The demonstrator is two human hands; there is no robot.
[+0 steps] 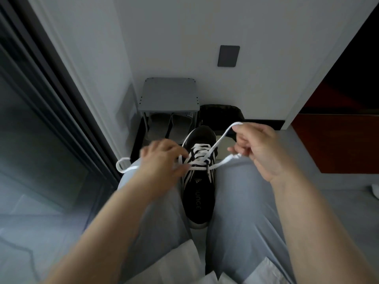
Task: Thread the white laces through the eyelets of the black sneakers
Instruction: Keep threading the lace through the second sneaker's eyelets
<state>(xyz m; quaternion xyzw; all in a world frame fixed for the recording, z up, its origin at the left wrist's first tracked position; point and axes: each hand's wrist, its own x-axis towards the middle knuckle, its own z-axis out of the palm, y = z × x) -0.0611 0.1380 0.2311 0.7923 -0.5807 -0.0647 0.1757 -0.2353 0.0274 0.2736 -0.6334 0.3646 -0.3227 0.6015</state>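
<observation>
Location is a narrow entry with a grey floor (338, 201) and a white wall (184, 37). At 12 o'clock stands a small grey shoe rack (169, 93) with pale slippers (170, 128) under it. The person is seated, and the one black sneaker (198, 193) in view sits wedged between the knees of the light trousers (235, 201), toe toward 12 o'clock. The white lace (202, 160) already crosses several eyelet rows over the tongue, and the upper rows look unfinished. The left hand (162, 160), at 9 o'clock of the eyelets, is motion-blurred. Its fingers curl in against the lace at the left row and appear to pinch it, while a loose tail loops out further toward 9 o'clock. The right hand (260, 148), at 2 o'clock, grips the other strand in curled fingers, with a slack loop arching over the fingertips. Risks, as judged: the slack loop could snag on the fingers or twist, so the flat lace would seat crooked in the next eyelet. An uneven pull from the right could draw the left tail short. The sneaker is braced only by the knees, so a hard tug could tip it. Which eyelet is next cannot be made out, so a row could be skipped.
</observation>
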